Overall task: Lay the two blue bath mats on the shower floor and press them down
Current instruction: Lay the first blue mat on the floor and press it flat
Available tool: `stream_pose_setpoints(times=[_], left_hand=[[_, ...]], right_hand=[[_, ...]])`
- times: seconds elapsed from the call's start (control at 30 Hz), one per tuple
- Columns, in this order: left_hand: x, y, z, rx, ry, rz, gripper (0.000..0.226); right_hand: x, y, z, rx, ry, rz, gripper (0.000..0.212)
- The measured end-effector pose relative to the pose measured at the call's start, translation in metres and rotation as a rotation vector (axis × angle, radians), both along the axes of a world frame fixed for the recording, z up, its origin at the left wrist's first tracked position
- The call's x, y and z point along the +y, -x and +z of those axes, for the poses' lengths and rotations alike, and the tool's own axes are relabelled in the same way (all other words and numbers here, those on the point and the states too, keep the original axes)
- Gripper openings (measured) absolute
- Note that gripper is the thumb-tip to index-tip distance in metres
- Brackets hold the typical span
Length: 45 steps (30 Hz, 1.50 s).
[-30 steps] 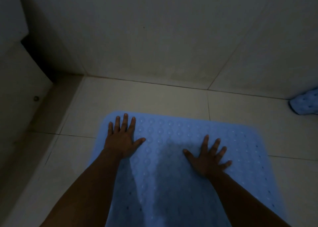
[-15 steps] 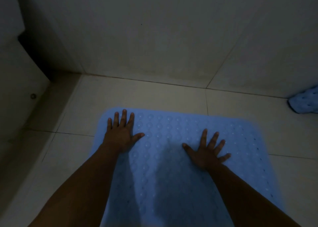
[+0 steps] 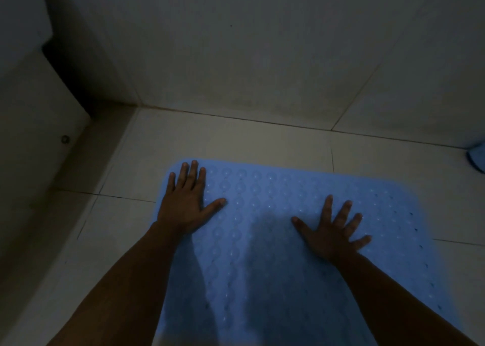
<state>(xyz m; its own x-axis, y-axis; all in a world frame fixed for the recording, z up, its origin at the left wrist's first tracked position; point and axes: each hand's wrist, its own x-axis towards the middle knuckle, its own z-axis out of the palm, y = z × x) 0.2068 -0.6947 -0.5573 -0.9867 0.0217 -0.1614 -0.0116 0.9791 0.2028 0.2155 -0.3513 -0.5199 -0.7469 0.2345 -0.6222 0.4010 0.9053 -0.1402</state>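
Pressing hands: both lie flat, palms down, on the blue bath mat
Left hand: fingers straight and close together, thumb out, at the mat's far left corner
Right hand: fingers spread wide, right of the mat's middle
Mat: flat on the tiled shower floor, near the wall
Second blue mat: far right edge, mostly cut off

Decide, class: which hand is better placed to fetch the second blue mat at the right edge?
The right hand. It presses the flat mat on the side nearer the second mat, which lies by the wall at the far right. The left hand rests at the opposite corner.
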Motion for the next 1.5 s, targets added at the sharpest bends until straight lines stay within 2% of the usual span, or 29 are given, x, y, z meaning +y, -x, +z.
stream_pose_setpoints(times=[0.27, 0.37, 0.47, 0.57, 0.67, 0.93, 1.03, 1.17, 1.27, 1.37, 1.5], left_hand=[[0.004, -0.006, -0.008, 0.095, 0.044, 0.009, 0.096], [0.004, -0.005, -0.01, 0.123, 0.023, 0.006, 0.092], [0.001, -0.004, -0.011, 0.104, 0.027, 0.004, 0.091], [0.002, -0.004, -0.01, 0.095, 0.03, 0.014, 0.09], [0.001, -0.002, -0.01, 0.077, 0.043, 0.015, 0.088], [-0.002, 0.001, -0.009, 0.071, -0.003, 0.021, 0.077], [-0.001, 0.008, 0.006, -0.033, -0.04, 0.017, 0.078], [-0.025, 0.047, 0.045, -0.323, -0.097, 0.018, 0.063], [-0.04, 0.05, 0.065, -0.242, -0.008, -0.023, 0.055], [-0.037, 0.018, 0.062, -0.103, -0.032, 0.046, 0.057], [-0.034, 0.001, 0.038, 0.01, -0.023, 0.041, 0.076]], right_hand=[[0.003, -0.002, -0.005, 0.056, -0.049, 0.0, 0.117], [-0.005, 0.0, 0.0, 0.217, -0.072, 0.027, 0.112], [-0.018, 0.0, 0.003, 0.419, 0.027, 0.083, 0.098], [-0.027, -0.001, 0.0, 0.512, 0.079, 0.18, 0.087], [-0.04, 0.003, -0.003, 0.504, 0.101, 0.268, 0.087], [-0.099, 0.044, 0.029, 0.434, 0.18, 0.368, 0.068], [-0.126, 0.061, 0.04, 0.363, 0.239, 0.425, 0.063], [-0.171, 0.073, 0.04, 0.308, 0.299, 0.533, 0.061], [-0.196, 0.062, 0.014, 0.318, 0.232, 0.609, 0.065], [-0.209, 0.043, -0.023, 0.417, 0.125, 0.591, 0.075], [-0.211, 0.033, -0.045, 0.615, 0.046, 0.574, 0.08]])
